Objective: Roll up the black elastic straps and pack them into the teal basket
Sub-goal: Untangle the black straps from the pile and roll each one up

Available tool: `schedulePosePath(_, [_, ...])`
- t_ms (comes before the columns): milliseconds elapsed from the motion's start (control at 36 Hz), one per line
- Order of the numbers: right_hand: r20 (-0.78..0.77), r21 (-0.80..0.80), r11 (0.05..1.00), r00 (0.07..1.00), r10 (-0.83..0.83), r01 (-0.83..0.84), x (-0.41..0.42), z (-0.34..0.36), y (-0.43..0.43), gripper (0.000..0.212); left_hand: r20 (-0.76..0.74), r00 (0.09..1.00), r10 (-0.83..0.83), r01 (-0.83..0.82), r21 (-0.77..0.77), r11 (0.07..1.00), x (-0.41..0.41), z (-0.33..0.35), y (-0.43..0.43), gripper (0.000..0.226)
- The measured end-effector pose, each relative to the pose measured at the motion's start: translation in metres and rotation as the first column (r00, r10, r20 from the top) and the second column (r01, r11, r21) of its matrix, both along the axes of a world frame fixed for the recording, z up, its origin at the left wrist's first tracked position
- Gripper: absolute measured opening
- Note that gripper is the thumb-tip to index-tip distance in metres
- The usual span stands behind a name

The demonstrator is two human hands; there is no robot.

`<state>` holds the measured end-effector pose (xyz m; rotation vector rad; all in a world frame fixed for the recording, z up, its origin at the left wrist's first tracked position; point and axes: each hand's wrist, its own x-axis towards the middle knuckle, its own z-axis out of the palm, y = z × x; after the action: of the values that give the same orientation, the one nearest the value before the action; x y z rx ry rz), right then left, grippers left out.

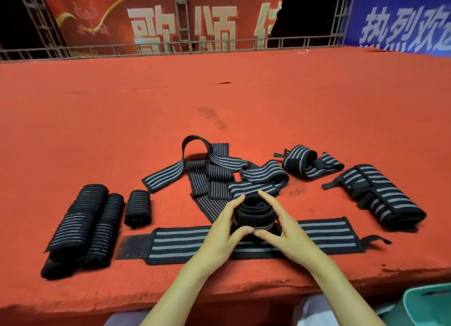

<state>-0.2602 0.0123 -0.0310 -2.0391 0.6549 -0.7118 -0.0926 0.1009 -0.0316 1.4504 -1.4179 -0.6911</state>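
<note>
Black coiled strap, grey-striped, between both hands

The teal basket is cut off at the lower-right corner.

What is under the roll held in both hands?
A flat grey-striped strap lies on the red cloth beneath the roll. Its middle is hidden by the roll, left hand and right hand; contact unclear.

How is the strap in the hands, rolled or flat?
Rolled up: the strap shows spiral layers, held between left hand and right hand.
</note>
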Motion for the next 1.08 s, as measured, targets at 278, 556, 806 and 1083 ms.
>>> schedulePosePath(278, [0.011, -0.109, 0.992, 0.998, -0.062, 0.063, -0.001, -0.009, -0.002, 0.068, 0.076, 0.997, -0.002, 0.004, -0.031, 1.000, 0.004, -0.004, -0.006, 0.055])
schedulePosePath(556, [0.063, -0.087, 0.995, 0.997, -0.050, 0.056, -0.001, -0.010, 0.001, 0.072, 0.058, 0.998, -0.033, 0.034, -0.021, 0.999, 0.002, -0.003, -0.003, 0.065])
schedulePosePath(806, [0.133, 0.188, 0.981, 0.988, -0.075, 0.050, -0.023, 0.007, -0.015, 0.079, -0.184, 0.974, -0.132, 0.131, -0.018, 0.991, -0.018, 0.014, -0.028, 0.072])
schedulePosePath(1083, [-0.278, 0.069, 0.902, 0.877, -0.393, 0.426, -0.090, 0.040, -0.076, 0.038, -0.605, 0.795, 0.043, 0.204, 0.333, 0.921, -0.092, 0.029, -0.118, 0.059])
